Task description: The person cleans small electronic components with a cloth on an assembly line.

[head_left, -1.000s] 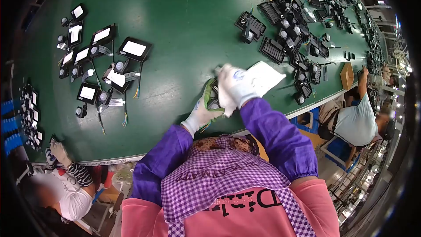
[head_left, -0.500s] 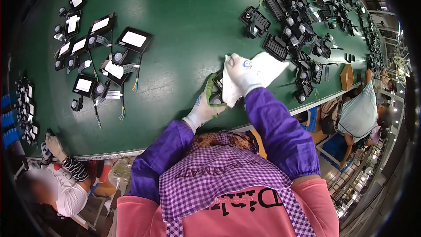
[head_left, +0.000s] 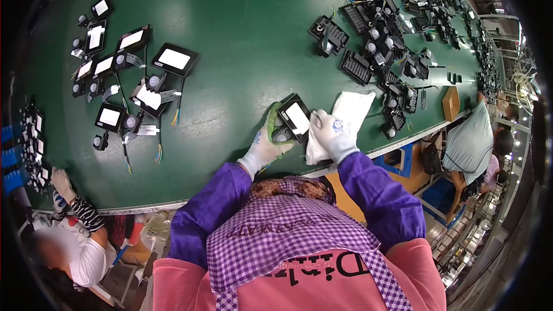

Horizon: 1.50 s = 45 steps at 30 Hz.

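My gloved left hand grips a small black floodlight by its left side, thumb and fingers around the sensor end. The lamp's white front panel faces up, and a round sensor shows between my fingers. In my gloved right hand, closed at the lamp's right edge, is a white cloth that spreads out to the right and hangs down toward the table edge. Part of the cloth is hidden under the hand.
Finished-side-up floodlights with sensors and loose wires lie on the green table to the left. A dense heap of black floodlights covers the right. A cardboard box stands at the right edge. Another person's gloved hand rests at lower left.
My right hand has moved down and right with the cloth, uncovering the lamp's white panel. The left hand keeps hold of the floodlight.
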### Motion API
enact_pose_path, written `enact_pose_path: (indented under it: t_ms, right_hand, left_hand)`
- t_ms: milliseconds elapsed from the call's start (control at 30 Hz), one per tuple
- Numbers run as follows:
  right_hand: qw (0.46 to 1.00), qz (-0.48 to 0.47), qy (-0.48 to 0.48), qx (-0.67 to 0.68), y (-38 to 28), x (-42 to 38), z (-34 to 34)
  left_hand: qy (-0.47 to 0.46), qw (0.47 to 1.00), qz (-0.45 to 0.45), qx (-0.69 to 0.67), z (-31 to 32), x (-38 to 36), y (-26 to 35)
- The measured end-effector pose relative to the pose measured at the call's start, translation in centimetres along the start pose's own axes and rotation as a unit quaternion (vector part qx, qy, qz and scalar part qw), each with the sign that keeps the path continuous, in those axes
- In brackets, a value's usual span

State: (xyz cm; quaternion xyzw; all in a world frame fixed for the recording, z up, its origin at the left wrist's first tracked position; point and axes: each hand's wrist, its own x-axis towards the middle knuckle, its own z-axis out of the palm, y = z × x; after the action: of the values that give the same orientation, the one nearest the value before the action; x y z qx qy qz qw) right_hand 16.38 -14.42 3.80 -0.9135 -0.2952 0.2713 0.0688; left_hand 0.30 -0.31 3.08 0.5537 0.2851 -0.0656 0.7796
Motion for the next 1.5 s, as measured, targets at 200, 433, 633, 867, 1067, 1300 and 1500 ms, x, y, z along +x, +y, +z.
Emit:
enact_pose_path:
  t_ms: [200,433,633,867,1067,1300,1500]
  right_hand:
    - [0.999,-0.041,0.016,0.019,-4.8,5.3,-2.0]
    - [0.988,-0.147,0.015,-0.044,-5.1,1.1,-0.7]
    - [0.982,-0.183,-0.001,-0.044,-9.9,4.3,-1.5]
    - [0.996,-0.079,0.02,-0.018,-1.6,-2.2,-0.1]
    - [0.989,0.087,0.101,0.071,-0.1,3.2,-0.5]
    - [0.99,0.064,0.095,0.077,0.2,1.8,1.0]
    - [0.992,0.069,0.062,0.087,-0.5,1.2,-0.8]
  left_hand:
    - [0.002,0.989,0.121,0.09,-0.6,1.8,-2.7]
    - [0.026,0.981,0.144,0.129,-0.6,1.8,-2.6]
    - [-0.029,0.992,0.068,0.098,-0.6,2.0,-2.4]
    - [-0.045,0.999,0.021,-0.02,-0.2,2.2,-2.4]
    - [-0.005,0.998,0.021,0.056,-1.7,2.6,-2.6]
    - [0.108,0.992,0.045,-0.055,-11.7,5.7,3.6]
    - [0.247,0.949,0.098,-0.17,-19.8,6.4,4.4]
